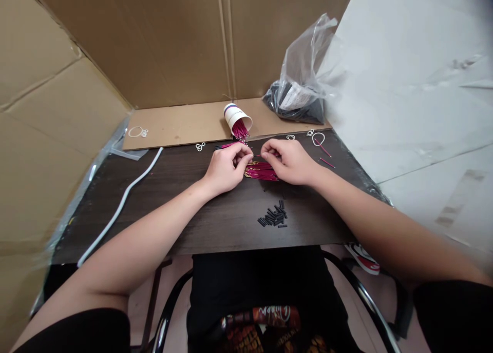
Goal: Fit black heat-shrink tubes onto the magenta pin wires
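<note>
**Fine pinch in tight quarters**

The fingers of the right hand (289, 160) are pinched narrow on a thin red wire (259, 155), whose free end points toward the left hand (227, 168). That hand's fingers are also drawn together; I cannot tell what, if anything, sits between them. So fine a strand could slip or twist if the pinch loosens. Just below lies the wire pile (262, 173), partly hidden by the hands; dipping too low might scatter it. Nearer the body, small black pieces (274, 217) lie loose on the dark surface (215, 224), where a careless sweep could roll them away. Just beyond the fingers, a paper cup (232, 115) lies on its side, more wires (240, 130) poking out; it crowds any forward reach, and a nudge could spill them. Farther out are a plastic bag (304, 94) with dark contents, white rubber bands (200, 146) and, leftward, a pale tube (122, 204).
</note>
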The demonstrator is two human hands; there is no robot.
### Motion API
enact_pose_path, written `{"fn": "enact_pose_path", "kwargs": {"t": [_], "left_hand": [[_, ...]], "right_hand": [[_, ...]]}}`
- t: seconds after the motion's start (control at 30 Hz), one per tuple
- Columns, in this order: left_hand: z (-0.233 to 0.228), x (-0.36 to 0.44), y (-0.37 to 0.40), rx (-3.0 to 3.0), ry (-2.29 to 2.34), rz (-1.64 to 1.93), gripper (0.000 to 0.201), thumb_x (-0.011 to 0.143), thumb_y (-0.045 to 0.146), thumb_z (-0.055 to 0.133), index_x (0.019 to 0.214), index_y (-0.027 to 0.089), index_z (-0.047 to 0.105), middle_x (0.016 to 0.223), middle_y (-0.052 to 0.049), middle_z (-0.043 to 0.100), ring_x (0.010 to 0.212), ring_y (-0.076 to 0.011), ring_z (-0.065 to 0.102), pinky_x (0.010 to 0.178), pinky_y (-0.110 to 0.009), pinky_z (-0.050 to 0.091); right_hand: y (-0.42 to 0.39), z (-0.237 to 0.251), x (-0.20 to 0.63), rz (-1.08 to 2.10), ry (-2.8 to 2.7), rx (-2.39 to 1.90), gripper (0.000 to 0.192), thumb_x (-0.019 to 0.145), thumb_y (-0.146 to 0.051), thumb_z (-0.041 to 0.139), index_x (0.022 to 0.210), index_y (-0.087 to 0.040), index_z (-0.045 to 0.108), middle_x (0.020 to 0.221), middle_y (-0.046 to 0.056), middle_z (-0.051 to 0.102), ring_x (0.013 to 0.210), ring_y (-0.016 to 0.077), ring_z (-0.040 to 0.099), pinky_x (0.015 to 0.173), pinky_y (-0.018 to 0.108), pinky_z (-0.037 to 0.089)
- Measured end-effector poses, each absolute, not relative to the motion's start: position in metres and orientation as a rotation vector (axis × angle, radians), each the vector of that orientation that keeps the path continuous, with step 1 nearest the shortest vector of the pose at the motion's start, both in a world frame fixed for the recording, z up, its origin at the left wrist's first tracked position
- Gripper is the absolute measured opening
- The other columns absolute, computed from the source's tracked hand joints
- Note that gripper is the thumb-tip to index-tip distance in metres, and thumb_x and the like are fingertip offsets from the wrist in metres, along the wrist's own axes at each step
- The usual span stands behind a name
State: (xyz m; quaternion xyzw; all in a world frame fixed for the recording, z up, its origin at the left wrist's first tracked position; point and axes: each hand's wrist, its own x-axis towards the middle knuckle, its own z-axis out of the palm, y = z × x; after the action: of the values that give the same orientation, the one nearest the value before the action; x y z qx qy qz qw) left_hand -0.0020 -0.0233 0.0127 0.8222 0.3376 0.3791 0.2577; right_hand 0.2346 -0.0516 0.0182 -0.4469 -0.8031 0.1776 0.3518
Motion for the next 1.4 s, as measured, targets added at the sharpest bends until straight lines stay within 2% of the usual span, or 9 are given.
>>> {"fn": "enact_pose_path", "kwargs": {"t": [0.8, 0.87, 1.0, 1.07, 1.17, 1.27, 1.33, 1.4], "left_hand": [[0.013, -0.001, -0.024, 2.175, 0.932, 1.005, 0.008, 0.101, 0.024, 0.069, 0.098, 0.018, 0.074, 0.083, -0.004, 0.075, 0.072, -0.0163, 0.065, 0.073, -0.033, 0.054], [0.013, -0.001, -0.025, 2.181, 0.928, 1.013, 0.007, 0.098, 0.024, 0.073, 0.101, 0.018, 0.074, 0.088, -0.005, 0.078, 0.074, -0.0169, 0.066, 0.074, -0.033, 0.055], [0.014, -0.002, -0.026, 2.302, 0.891, 1.041, 0.029, 0.092, 0.027, 0.083, 0.119, 0.018, 0.076, 0.113, -0.009, 0.082, 0.096, -0.0233, 0.074, 0.093, -0.041, 0.06], [0.012, -0.003, -0.026, 2.368, 0.859, 1.026, 0.022, 0.095, 0.029, 0.082, 0.115, 0.019, 0.079, 0.113, -0.009, 0.083, 0.101, -0.0255, 0.075, 0.098, -0.044, 0.06], [0.01, -0.004, -0.024, 2.409, 0.841, 1.005, 0.01, 0.101, 0.029, 0.078, 0.103, 0.021, 0.084, 0.1, -0.007, 0.084, 0.092, -0.0248, 0.076, 0.094, -0.045, 0.06], [0.01, -0.004, -0.021, 2.436, 0.807, 1.029, 0.013, 0.102, 0.028, 0.076, 0.095, 0.023, 0.086, 0.094, -0.005, 0.084, 0.087, -0.0238, 0.075, 0.09, -0.044, 0.06], [0.01, -0.006, -0.018, 2.441, 0.815, 1.074, 0.013, 0.101, 0.028, 0.076, 0.095, 0.022, 0.086, 0.096, -0.006, 0.084, 0.088, -0.0236, 0.076, 0.09, -0.043, 0.06], [0.012, -0.009, -0.013, 2.46, 0.909, 1.102, 0.013, 0.1, 0.027, 0.075, 0.095, 0.021, 0.086, 0.099, -0.007, 0.084, 0.09, -0.0236, 0.075, 0.092, -0.043, 0.06]], "right_hand": [[-0.051, 0.017, 0.235, 0.471, -2.085, -1.143, 0.009, 0.104, -0.025, 0.059, 0.097, -0.02, 0.061, 0.086, 0.005, 0.07, 0.074, 0.0192, 0.058, 0.074, 0.036, 0.043], [-0.051, 0.017, 0.235, 0.455, -2.088, -1.124, 0.009, 0.103, -0.024, 0.059, 0.096, -0.02, 0.062, 0.085, 0.005, 0.07, 0.073, 0.019, 0.057, 0.074, 0.036, 0.044], [-0.052, 0.017, 0.234, 0.429, -2.119, -1.051, 0.009, 0.103, -0.024, 0.061, 0.096, -0.02, 0.065, 0.088, 0.006, 0.071, 0.076, 0.0196, 0.059, 0.075, 0.036, 0.045], [-0.053, 0.017, 0.233, 0.428, -2.136, -1.014, 0.01, 0.103, -0.025, 0.061, 0.096, -0.02, 0.067, 0.091, 0.006, 0.072, 0.078, 0.02, 0.06, 0.076, 0.036, 0.046], [-0.053, 0.016, 0.233, 0.433, -2.149, -1.006, 0.013, 0.105, -0.027, 0.062, 0.097, -0.019, 0.069, 0.092, 0.007, 0.073, 0.08, 0.0201, 0.061, 0.076, 0.036, 0.046], [-0.052, 0.016, 0.236, 0.432, -2.158, -1.037, 0.013, 0.105, -0.029, 0.064, 0.1, -0.019, 0.07, 0.092, 0.007, 0.073, 0.081, 0.0206, 0.062, 0.077, 0.037, 0.047], [-0.05, 0.017, 0.239, 0.387, -2.149, -1.073, 0.013, 0.104, -0.032, 0.067, 0.108, -0.02, 0.069, 0.099, 0.008, 0.073, 0.085, 0.0223, 0.063, 0.081, 0.039, 0.049], [-0.049, 0.019, 0.244, 0.305, -2.114, -1.15, 0.025, 0.099, -0.035, 0.074, 0.118, -0.02, 0.065, 0.112, 0.011, 0.072, 0.092, 0.0254, 0.064, 0.085, 0.041, 0.05]]}}
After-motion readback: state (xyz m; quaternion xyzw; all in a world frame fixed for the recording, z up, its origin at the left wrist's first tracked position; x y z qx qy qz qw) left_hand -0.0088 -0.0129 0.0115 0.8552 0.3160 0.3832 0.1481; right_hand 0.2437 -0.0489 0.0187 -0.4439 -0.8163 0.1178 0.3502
